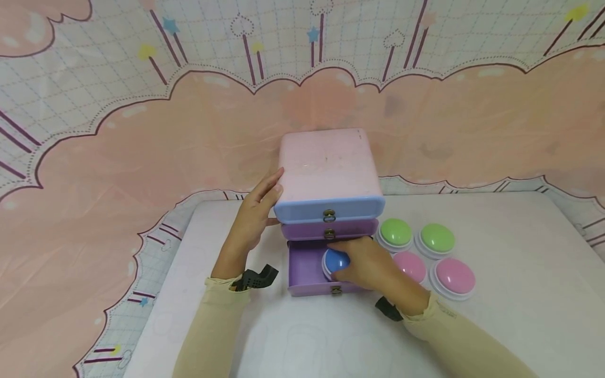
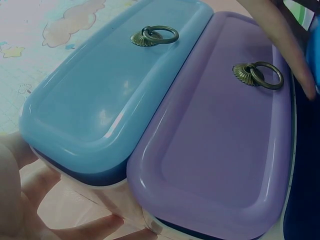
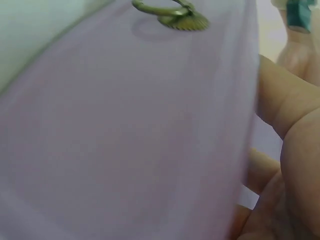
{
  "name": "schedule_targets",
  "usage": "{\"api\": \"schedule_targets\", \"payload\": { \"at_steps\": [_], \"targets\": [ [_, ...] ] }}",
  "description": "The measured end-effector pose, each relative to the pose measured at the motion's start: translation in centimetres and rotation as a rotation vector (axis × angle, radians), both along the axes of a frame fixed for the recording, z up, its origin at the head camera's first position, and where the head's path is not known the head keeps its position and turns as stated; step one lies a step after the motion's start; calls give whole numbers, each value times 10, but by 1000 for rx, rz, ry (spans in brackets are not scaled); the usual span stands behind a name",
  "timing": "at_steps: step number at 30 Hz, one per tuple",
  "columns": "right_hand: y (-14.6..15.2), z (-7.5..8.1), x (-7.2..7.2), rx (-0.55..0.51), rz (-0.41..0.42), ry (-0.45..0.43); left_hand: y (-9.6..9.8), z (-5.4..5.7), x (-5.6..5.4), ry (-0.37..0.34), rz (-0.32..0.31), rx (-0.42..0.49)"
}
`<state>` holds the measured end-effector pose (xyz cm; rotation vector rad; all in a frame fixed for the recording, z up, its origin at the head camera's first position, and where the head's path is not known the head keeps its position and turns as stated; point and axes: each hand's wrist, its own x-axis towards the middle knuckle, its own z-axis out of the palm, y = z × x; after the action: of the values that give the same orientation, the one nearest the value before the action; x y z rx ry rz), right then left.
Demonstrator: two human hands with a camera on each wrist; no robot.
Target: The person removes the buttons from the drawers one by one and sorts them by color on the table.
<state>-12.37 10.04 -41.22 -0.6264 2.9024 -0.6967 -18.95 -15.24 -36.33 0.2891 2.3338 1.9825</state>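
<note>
In the head view, a small chest of drawers [image 1: 329, 163] has a pink top, a blue top drawer [image 2: 110, 95] and a purple middle drawer [image 2: 215, 125]. Its bottom purple drawer [image 1: 307, 265] is pulled out. My left hand [image 1: 250, 218] touches the chest's left side, with its fingers extended along it. Inside the bottom drawer, a blue dome button [image 1: 337, 261] on a white base is gripped between the thumb and fingers of my right hand [image 1: 371, 265]. In the right wrist view, the drawer front [image 3: 120, 120] hides the button.
Right of the chest, two green dome buttons [image 1: 396, 232] [image 1: 437, 238] stand behind two pink ones [image 1: 411, 266] [image 1: 455, 276], all on the white table [image 1: 293, 341]. A patterned cloth [image 1: 212, 142] hangs behind. Brass ring pulls [image 1: 329, 215] project from the drawer fronts.
</note>
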Motion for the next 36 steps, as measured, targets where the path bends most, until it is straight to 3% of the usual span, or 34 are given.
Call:
{"api": "schedule_targets", "payload": {
  "at_steps": [12,24,36],
  "targets": [
    [22,20,6,53,-98,-48,0,1,1,-6,10,-2],
    [36,37,16,32,-135,28,1,1,1,-11,14,-14],
    [63,53,25,47,-164,25,1,2,2,-9,13,2]
  ]
}}
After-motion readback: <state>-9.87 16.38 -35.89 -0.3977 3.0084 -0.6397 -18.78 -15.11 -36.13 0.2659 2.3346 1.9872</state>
